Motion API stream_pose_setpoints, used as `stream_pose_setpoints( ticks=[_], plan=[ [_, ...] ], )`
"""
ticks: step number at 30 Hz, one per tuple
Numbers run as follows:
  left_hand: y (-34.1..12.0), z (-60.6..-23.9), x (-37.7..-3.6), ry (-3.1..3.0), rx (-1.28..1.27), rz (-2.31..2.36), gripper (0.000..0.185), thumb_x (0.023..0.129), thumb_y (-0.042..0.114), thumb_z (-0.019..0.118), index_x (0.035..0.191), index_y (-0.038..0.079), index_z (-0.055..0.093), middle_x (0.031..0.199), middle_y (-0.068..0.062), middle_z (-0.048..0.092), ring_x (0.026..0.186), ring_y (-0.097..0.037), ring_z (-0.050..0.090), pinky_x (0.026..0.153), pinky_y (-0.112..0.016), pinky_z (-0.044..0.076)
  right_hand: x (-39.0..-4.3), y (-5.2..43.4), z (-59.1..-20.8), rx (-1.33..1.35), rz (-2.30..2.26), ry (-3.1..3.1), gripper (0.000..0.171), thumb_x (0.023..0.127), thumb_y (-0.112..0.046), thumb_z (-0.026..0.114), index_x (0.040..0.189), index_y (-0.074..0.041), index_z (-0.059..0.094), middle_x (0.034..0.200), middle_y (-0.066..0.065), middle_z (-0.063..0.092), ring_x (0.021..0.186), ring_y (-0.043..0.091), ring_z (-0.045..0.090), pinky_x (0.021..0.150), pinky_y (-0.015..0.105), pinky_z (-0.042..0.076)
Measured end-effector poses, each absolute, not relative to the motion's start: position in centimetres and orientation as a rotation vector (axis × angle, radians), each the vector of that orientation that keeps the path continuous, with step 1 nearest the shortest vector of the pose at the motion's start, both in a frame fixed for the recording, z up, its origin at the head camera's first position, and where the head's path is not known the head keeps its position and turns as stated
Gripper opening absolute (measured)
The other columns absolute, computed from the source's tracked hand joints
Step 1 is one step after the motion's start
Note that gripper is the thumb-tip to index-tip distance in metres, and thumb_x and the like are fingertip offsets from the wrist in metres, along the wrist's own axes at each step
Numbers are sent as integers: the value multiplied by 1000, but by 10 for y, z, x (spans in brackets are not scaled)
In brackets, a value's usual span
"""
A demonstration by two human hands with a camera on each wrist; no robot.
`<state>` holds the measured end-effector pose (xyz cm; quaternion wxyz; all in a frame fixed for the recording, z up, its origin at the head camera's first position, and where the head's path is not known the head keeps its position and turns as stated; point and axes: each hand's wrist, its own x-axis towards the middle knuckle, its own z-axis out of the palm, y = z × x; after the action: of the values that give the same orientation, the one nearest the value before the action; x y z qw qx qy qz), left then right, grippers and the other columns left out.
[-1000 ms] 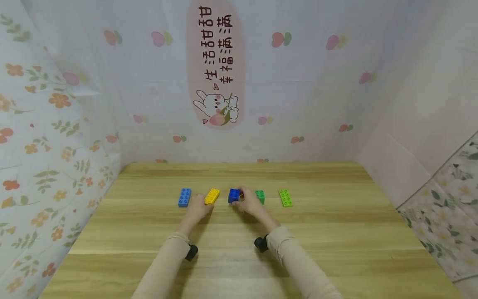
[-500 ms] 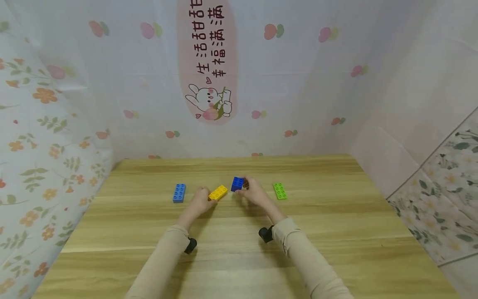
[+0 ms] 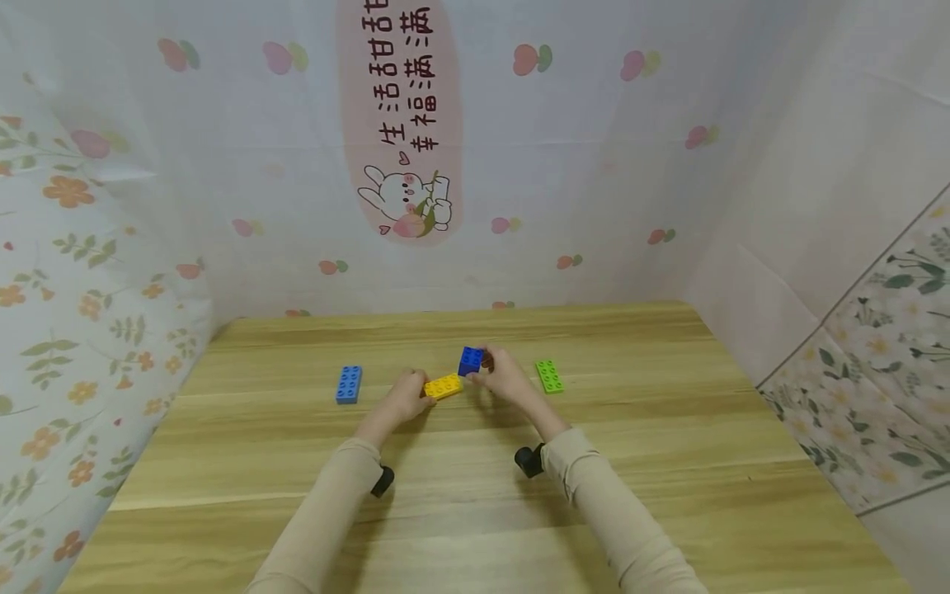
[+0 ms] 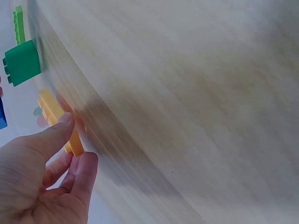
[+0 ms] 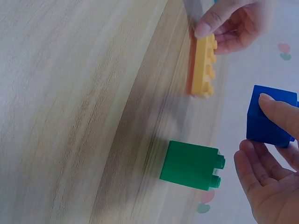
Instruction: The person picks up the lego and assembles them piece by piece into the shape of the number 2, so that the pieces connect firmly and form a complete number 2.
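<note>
A flat yellow toy brick [image 3: 444, 386] lies between the thumb and fingers of my left hand [image 3: 406, 396]; whether it touches the table cannot be told. My right hand [image 3: 506, 381] pinches a dark blue toy brick [image 3: 470, 360], which is raised off the table in the right wrist view, its studs facing up. Below that brick, a green toy brick [image 5: 189, 165] stands apart on the table between the two hands; the right hand covers it in the head view. The left wrist view also has the green brick [image 4: 23, 63] beyond the yellow one.
On the left of the wooden table [image 3: 475, 511] lies a lighter blue toy brick [image 3: 349, 384]. A flat lime green brick [image 3: 550, 376] is to the right of my right hand. Printed cloth [image 3: 579, 181] hangs behind the table and on both sides.
My left hand has moved the yellow brick rightward and turned it more sideways. My right hand has carried the dark blue brick slightly right, covering the green brick. The head view has shifted.
</note>
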<state>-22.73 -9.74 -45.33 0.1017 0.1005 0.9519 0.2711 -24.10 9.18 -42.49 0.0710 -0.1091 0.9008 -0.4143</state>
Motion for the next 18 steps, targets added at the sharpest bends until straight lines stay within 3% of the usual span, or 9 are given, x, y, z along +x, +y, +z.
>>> stream_pose_setpoints(
  ticks=[18],
  plan=[
    [-91,-457,-240,2836,505,785,28,80,2,68,103,-9,58,97,-18,52,86,-23,48,83,-38,46,-240,92,-425,-376,-1227,2731,47,82,-10,67,124,2,49,110,20,58,102,33,55,87,40,48]
  ],
)
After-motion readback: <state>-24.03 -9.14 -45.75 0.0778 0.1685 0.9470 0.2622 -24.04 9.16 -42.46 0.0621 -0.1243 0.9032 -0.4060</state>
